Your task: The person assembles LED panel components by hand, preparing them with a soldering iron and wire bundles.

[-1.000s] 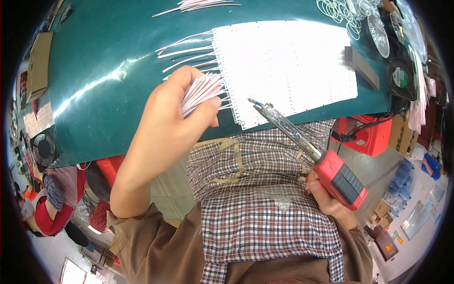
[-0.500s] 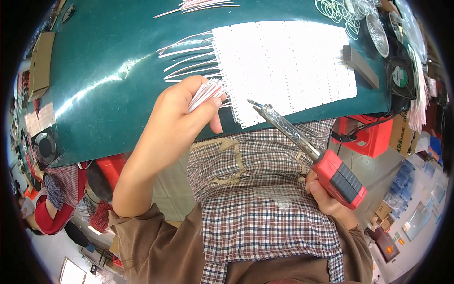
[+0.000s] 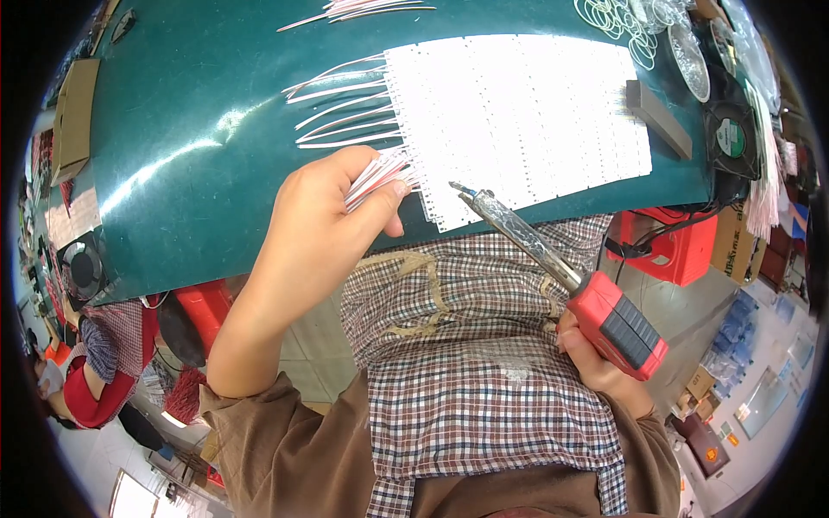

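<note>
My left hand (image 3: 321,205) is closed on a bundle of thin white and red wires (image 3: 376,178), their ends pointing at the left edge of a white circuit board panel (image 3: 518,121). Several wires (image 3: 350,97) stick out leftward from that edge, above my hand. My right hand (image 3: 594,356), partly hidden under the red and black handle, grips a soldering iron (image 3: 540,252). Its tip points up and left, over the panel's lower left part, close to my left fingertips. Whether the tip touches the panel I cannot tell.
A dark grey bar (image 3: 658,121) lies across the panel's right side. More wires (image 3: 367,9) are at the table's far edge. A small fan (image 3: 731,138) and looped pale cords (image 3: 609,22) sit at the right. Another person's red sleeve (image 3: 86,393) shows at far left.
My left hand has turned and dropped slightly, bringing the wire bundle lower against the panel's edge. The soldering iron has hardly moved.
</note>
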Action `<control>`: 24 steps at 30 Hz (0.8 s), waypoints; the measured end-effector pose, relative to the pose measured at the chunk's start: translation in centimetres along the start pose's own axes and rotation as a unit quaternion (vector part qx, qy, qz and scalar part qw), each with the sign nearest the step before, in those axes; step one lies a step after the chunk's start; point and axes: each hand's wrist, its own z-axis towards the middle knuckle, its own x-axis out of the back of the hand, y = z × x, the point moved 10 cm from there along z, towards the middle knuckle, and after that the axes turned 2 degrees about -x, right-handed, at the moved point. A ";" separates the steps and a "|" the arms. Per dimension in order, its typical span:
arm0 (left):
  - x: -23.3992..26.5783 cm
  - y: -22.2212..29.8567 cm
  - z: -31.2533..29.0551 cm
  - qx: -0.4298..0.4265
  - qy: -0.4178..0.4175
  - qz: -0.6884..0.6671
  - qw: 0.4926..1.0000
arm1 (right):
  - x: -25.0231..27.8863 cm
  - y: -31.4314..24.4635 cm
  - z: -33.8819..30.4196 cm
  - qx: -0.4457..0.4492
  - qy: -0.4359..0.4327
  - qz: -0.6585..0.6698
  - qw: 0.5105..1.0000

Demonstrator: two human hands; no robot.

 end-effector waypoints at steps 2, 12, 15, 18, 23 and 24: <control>-0.1 0.1 -0.1 -0.009 0.002 -0.004 1.000 | 0.0 -0.2 0.1 0.009 0.002 0.000 1.000; 0.2 0.6 -0.1 -0.029 0.048 0.078 0.995 | -0.1 -0.6 0.5 0.014 -0.006 -0.001 1.000; 0.2 0.0 -0.1 -0.032 0.063 0.081 0.994 | 0.1 -1.6 1.4 0.030 0.000 -0.008 1.000; 0.3 -0.2 -0.2 -0.030 0.079 0.081 0.993 | -0.2 -2.2 1.9 0.046 -0.004 -0.030 0.998; 0.0 0.0 0.0 -0.027 0.068 0.103 0.992 | -0.4 -2.2 2.2 0.041 -0.007 -0.023 0.999; 0.0 0.2 0.0 -0.035 0.074 0.104 0.991 | -0.4 -2.2 2.3 0.042 -0.009 -0.022 0.999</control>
